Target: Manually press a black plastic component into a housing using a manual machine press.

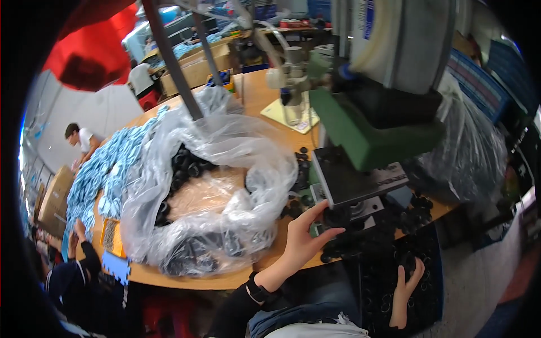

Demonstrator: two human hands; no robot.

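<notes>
My left hand (301,239) reaches to the bench press (369,132), just under its dark flat plate (360,177). Its thumb and forefinger are curved about a black round part (337,217) at the front of the metal base; shadow hides some of the grip. My right hand (407,288) is lower and to the right, over a dark bin (435,270) of black rings and round pieces. Between its thumb and fingers is a small black round part (408,261). Several more black round parts (417,217) lie loose around the press base.
A clear plastic bag (143,225) with black parts stands open on the wooden table (265,90), left of the press. Beyond it are light blue cloth pieces (121,152) and a yellow tray (112,239). Other people work at the left. A grey post (174,62) rises behind the bag.
</notes>
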